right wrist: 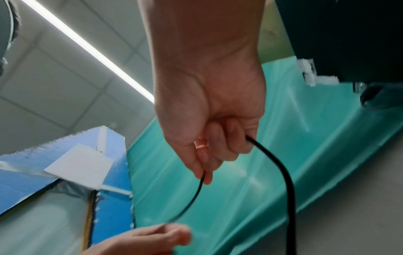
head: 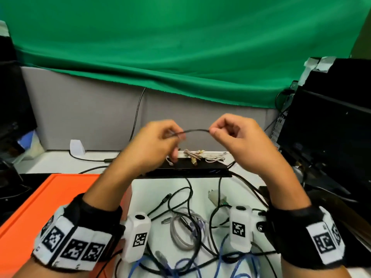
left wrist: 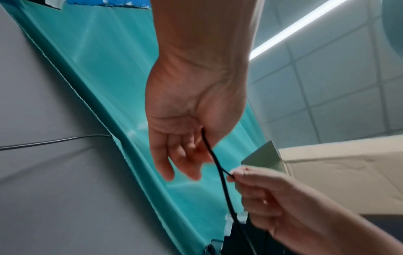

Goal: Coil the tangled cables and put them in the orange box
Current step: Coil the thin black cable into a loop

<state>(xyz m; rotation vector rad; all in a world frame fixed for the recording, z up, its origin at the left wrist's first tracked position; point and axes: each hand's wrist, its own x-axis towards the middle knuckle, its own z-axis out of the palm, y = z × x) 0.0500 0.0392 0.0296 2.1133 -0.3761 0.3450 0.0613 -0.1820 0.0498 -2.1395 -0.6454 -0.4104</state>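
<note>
Both hands are raised above the desk with a thin black cable [head: 195,131] stretched between them. My left hand [head: 160,141] pinches one end of it with curled fingers; in the left wrist view the cable [left wrist: 214,158] runs out from under the thumb. My right hand [head: 230,135] pinches the cable between thumb and forefinger, and the cable [right wrist: 281,169] also passes through its curled fingers and hangs down. A tangle of black, grey and blue cables [head: 192,233] lies on the white desk below. The orange box [head: 46,207] sits at the lower left, under my left forearm.
A black flat device [head: 190,169] with small beige and white cables on it lies behind the tangle. A black computer tower [head: 331,127] stands at the right. Dark objects fill the left edge. A small white block [head: 77,147] sits near the grey partition, with green cloth above.
</note>
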